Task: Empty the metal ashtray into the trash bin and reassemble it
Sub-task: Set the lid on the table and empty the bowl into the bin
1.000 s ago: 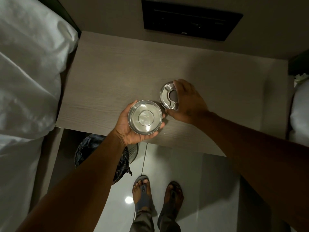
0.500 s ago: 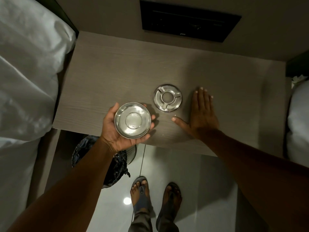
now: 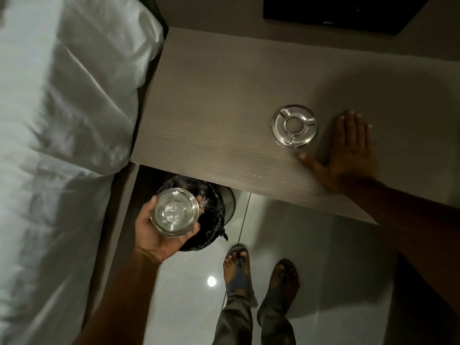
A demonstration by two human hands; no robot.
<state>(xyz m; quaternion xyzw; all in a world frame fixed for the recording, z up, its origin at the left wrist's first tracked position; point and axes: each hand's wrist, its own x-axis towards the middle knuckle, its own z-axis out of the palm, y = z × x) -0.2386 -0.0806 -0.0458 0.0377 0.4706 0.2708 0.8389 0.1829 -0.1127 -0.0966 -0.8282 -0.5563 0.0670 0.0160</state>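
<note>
Ashtray bowl (image 3: 175, 212): cupped upright in left hand (image 3: 159, 232), above trash bin (image 3: 211, 215) at 7 o'clock. Ashtray lid (image 3: 294, 125): on desk (image 3: 211, 108), 2 o'clock. Right hand (image 3: 348, 148): flat, empty, beside lid. Advice: tip fully over bin's centre.

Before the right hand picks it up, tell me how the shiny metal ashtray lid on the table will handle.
The shiny round metal ashtray lid looks rigid and probably light. Lying flat on the pale wood table, it shouldn't roll. Its polished rim may be slippery, so pinching the centre hole may be surer.
</note>
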